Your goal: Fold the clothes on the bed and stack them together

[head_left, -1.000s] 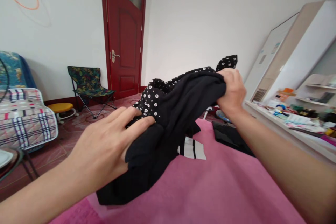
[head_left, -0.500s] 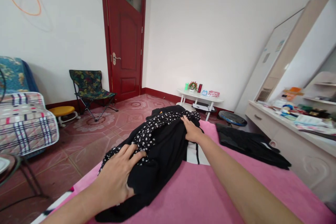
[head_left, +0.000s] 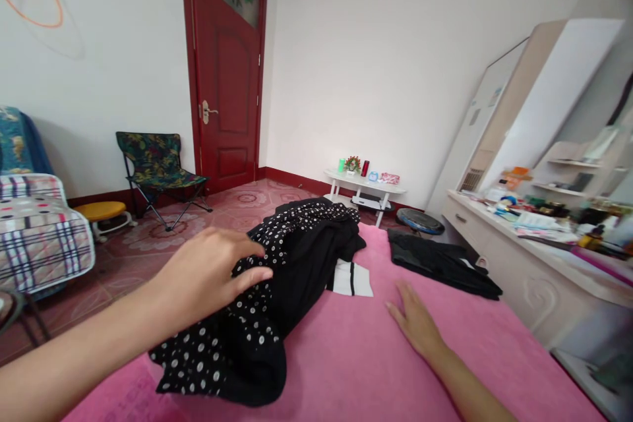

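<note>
A crumpled black garment with white polka dots (head_left: 306, 264) lies across the pink cover (head_left: 336, 362), one end folded over toward me. My left hand (head_left: 202, 273) hovers over the garment's left side, thumb and fingers apart, with no cloth visibly gripped between them. To the right of the garment, my right hand (head_left: 418, 323) is low over the pink cover with its fingers stretched out, holding nothing. A white piece with a dark strip (head_left: 353, 278) shows beside the garment's right edge. Folded dark clothing (head_left: 442, 262) rests farther right.
A cluttered dresser (head_left: 494, 211) stands along the right. Beyond the bed are a small white table (head_left: 366, 182) and a round dark stool (head_left: 420, 221). On the left are a camouflage folding chair (head_left: 153, 158), a yellow stool (head_left: 101, 211) and a plaid-covered seat (head_left: 49, 237).
My right hand has left the garment and moved right and nearer. The left hand has risen off the cloth. The garment's near end now shows its dotted side. The view has turned slightly right.
</note>
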The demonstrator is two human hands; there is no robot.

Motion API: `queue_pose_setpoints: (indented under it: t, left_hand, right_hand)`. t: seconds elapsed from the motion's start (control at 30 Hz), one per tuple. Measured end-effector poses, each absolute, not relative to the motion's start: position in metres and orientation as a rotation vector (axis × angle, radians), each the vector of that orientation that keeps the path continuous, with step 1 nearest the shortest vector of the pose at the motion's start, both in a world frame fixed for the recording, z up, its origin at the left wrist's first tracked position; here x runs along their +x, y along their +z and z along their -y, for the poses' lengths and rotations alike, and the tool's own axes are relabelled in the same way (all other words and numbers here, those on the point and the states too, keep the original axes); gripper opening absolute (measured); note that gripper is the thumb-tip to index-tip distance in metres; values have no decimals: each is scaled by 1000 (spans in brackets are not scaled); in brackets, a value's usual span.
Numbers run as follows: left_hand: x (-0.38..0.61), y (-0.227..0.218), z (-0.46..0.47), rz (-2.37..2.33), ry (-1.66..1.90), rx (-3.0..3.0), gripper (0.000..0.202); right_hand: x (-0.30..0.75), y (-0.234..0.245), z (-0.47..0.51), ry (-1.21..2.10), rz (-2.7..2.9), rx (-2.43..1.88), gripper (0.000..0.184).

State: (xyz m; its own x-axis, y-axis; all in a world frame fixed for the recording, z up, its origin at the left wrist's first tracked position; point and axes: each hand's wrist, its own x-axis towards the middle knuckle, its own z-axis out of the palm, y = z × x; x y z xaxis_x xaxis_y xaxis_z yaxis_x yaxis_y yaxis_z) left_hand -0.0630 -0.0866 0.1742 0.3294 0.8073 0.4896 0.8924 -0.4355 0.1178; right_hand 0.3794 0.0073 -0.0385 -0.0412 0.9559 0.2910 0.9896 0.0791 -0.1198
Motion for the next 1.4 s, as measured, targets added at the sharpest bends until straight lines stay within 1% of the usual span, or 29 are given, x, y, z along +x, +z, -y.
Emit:
queue_pose_setpoints:
  t: [0.13, 0.23, 0.33, 0.43, 0.47, 0.5, 0.57, 0.63, 0.73, 0.83, 0.93, 1.0, 1.1, 1.2, 1.3, 1.4]
  left_hand:
    - [10, 224, 60, 1277, -746, -2358, 37]
    - [66, 238, 21, 1144, -773, -2347, 37]
    - [98, 222, -37, 892, -687, -2440, 39]
    - [90, 180, -102, 605, -380, -2623, 40]
    - [80, 163, -122, 661, -289, -2678, 43]
    - [69, 148, -142, 873, -252, -2702, 46]
    - [45, 122, -176, 1520, -231, -2657, 50]
    - [29, 108, -201, 1775, -181, -2599, 53]
    - [23, 103, -222, 1856, -122, -2565, 53]
    - [28, 103, -217, 1846, -152, -2520, 53]
    - [36, 103, -194, 1748, -263, -2449, 53]
    - [45, 108, -175, 1651, -330, -2410, 49]
    - [73, 122, -149, 1367, -352, -2326, 38]
    - [121, 130, -122, 1078, -366, -2318, 34]
    - [173, 109, -90, 1038, -502, -2545, 34]
    - [209, 57, -57, 1177, -572, -2758, 42]
  right_hand:
    - [391, -43, 2, -204, 2041, -2094, 57]
    - [387, -40, 6, -203, 2020, -2091, 56]
    - [388, -40, 6, -168, 1984, -2062, 55]
    - [394, -44, 4, -122, 1946, -2008, 56]
    - [396, -45, 3, -108, 1933, -1989, 56]
    - [397, -47, 3, -98, 1919, -1974, 56]
    - [398, -49, 1, -86, 1895, -1950, 55]
    - [398, -50, 1, -82, 1883, -1934, 54]
    - [397, -49, 1, -79, 1881, -1934, 54]
    - [396, -48, 2, -75, 1875, -1952, 54]
    - [395, -47, 4, -71, 1865, -1961, 53]
    - [393, -45, 5, -71, 1860, -1958, 52]
    - [390, -42, 7, -68, 1851, -1958, 50]
    - [388, -38, 10, -56, 1839, -1969, 49]
    - [389, -36, 11, -38, 1829, -1947, 48]
    - [391, -35, 12, -9, 1810, -1892, 45]
